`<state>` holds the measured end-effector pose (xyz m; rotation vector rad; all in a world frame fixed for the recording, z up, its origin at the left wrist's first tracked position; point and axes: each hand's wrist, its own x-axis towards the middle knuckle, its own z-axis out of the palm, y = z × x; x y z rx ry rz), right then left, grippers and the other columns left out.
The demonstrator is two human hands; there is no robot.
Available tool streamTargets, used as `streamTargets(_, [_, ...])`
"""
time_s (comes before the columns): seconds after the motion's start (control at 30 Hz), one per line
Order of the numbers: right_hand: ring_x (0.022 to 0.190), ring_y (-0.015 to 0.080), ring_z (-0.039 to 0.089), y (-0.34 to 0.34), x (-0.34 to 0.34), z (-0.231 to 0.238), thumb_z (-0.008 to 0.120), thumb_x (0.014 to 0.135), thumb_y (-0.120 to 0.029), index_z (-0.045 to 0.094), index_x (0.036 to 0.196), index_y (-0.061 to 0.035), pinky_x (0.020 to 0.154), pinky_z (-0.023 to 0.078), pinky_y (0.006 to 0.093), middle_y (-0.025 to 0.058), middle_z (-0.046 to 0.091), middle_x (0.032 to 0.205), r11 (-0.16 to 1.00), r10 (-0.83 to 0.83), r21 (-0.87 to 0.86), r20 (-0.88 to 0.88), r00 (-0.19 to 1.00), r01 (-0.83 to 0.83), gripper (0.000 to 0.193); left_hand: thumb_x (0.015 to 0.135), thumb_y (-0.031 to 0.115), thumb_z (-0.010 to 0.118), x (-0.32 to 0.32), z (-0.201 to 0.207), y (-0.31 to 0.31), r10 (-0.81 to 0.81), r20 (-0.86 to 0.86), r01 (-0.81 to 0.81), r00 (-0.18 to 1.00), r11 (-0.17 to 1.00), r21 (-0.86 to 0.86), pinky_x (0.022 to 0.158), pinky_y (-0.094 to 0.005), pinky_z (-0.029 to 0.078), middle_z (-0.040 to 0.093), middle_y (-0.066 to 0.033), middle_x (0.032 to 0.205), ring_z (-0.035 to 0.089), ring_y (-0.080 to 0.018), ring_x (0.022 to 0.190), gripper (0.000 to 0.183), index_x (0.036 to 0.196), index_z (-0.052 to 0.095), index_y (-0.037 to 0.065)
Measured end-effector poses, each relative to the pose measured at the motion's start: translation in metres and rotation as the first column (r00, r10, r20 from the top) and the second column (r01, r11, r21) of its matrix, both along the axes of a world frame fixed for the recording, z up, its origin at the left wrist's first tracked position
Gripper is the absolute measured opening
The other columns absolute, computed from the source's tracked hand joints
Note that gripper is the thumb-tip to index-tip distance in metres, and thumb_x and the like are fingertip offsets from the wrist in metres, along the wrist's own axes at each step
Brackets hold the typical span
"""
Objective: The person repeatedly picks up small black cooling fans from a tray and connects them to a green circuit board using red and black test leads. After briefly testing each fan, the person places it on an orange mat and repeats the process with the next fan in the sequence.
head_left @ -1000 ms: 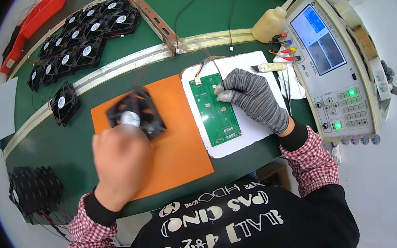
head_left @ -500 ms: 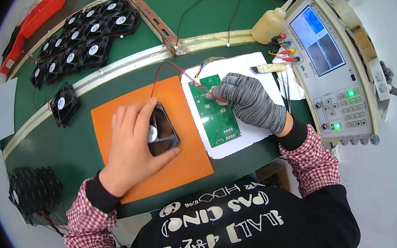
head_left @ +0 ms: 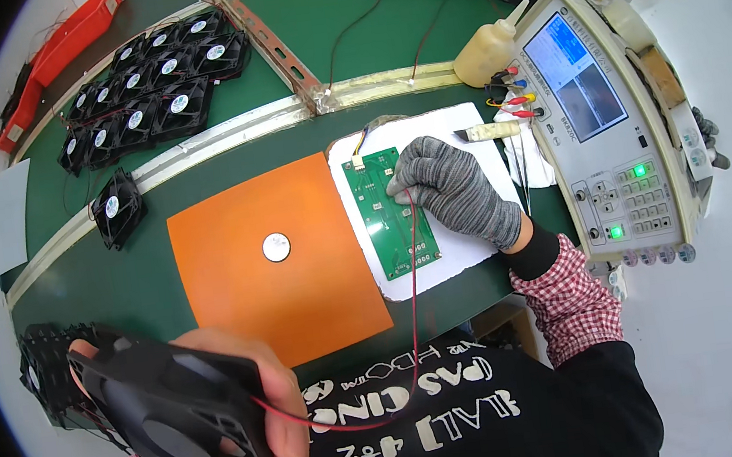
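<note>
Left hand had its fingers gripping a black square plastic fan, held up by the green table's near edge. Grey-gloved right hand pinched the fan's thin red wire over a green rectangular circuit board.

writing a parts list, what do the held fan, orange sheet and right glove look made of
Held fan: probably moulded plastic, black and satin, with soft highlights. Orange sheet: matte, perhaps rubber or card; its flat, even surface fits either. Right glove: likely knitted fabric, matte, by its streaky grey texture.
</note>
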<state>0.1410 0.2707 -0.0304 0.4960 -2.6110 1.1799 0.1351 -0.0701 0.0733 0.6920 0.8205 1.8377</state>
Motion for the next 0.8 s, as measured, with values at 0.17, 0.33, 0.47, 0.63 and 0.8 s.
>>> streamTargets(0.17, [0.086, 0.0261, 0.06, 0.0, -0.001, -0.005, 0.074, 0.073, -0.003, 0.069, 0.085, -0.0064, 0.08, 0.051, 0.0368, 0.0078, 0.06, 0.089, 1.0, -0.015, 0.006, -0.023, 1.0, 0.015, 0.014, 0.089, 0.039, 0.066, 0.018, 0.001, 0.006, 0.267, -0.569, -0.423, 0.778, 0.892, -0.161, 0.063, -0.0429, 0.053, 0.06, -0.0202, 0.094, 0.063, -0.0333, 0.077, 0.054, 0.114, 0.051, -0.007])
streamTargets(0.33, [0.084, 0.0274, 0.062, -0.004, -0.004, -0.008, 0.075, 0.074, -0.01, 0.068, 0.086, -0.009, 0.076, 0.052, 0.0378, 0.0071, 0.063, 0.084, 0.996, 0.022, 0.088, -0.124, 0.992, -0.011, 0.013, 0.087, 0.034, 0.068, -0.001, -0.019, 0.039, 0.185, -0.615, -0.442, -0.766, 0.544, 0.713, 0.072, -0.0363, 0.052, 0.066, -0.011, 0.102, 0.064, -0.0249, 0.085, 0.045, 0.12, 0.057, 0.005])
streamTargets(0.47, [0.082, 0.0271, 0.065, 0.002, 0.002, -0.007, 0.073, 0.078, -0.01, 0.068, 0.089, -0.0095, 0.073, 0.052, 0.0367, 0.009, 0.066, 0.088, 0.991, -0.014, 0.127, -0.215, 0.976, 0.043, 0.012, 0.086, 0.013, 0.064, -0.055, -0.01, 0.09, 0.209, -0.623, -0.356, -0.754, 0.667, 0.654, 0.1, -0.0441, 0.048, 0.063, -0.0145, 0.126, 0.06, -0.0314, 0.117, 0.043, 0.128, 0.06, 0.008])
streamTargets(0.63, [0.08, 0.0198, 0.066, -0.002, 0.007, -0.003, 0.071, 0.085, -0.007, 0.068, 0.096, -0.0053, 0.074, 0.052, 0.0302, 0.0086, 0.067, 0.089, 0.965, -0.176, -0.196, 0.009, 0.984, 0.174, 0.011, 0.07, 0.034, 0.082, -0.176, -0.06, 0.099, -0.319, -0.762, -0.823, -0.564, 0.14, 0.55, 0.084, -0.0427, 0.039, 0.054, -0.0112, 0.105, 0.05, -0.0302, 0.101, 0.06, 0.114, 0.054, 0.005])
streamTargets(0.8, [0.082, 0.0191, 0.065, -0.004, 0.003, 0.005, 0.073, 0.084, -0.01, 0.067, 0.097, -0.0053, 0.074, 0.052, 0.0298, 0.0076, 0.066, 0.089, 0.977, -0.183, -0.14, -0.149, 0.972, 0.162, 0.015, 0.074, 0.016, 0.074, -0.2, -0.093, 0.045, -0.49, -0.739, -0.887, -0.462, 0.248, 0.39, 0.078, -0.0409, 0.04, 0.056, -0.0083, 0.091, 0.053, -0.0278, 0.093, 0.016, 0.083, 0.064, 0.007])
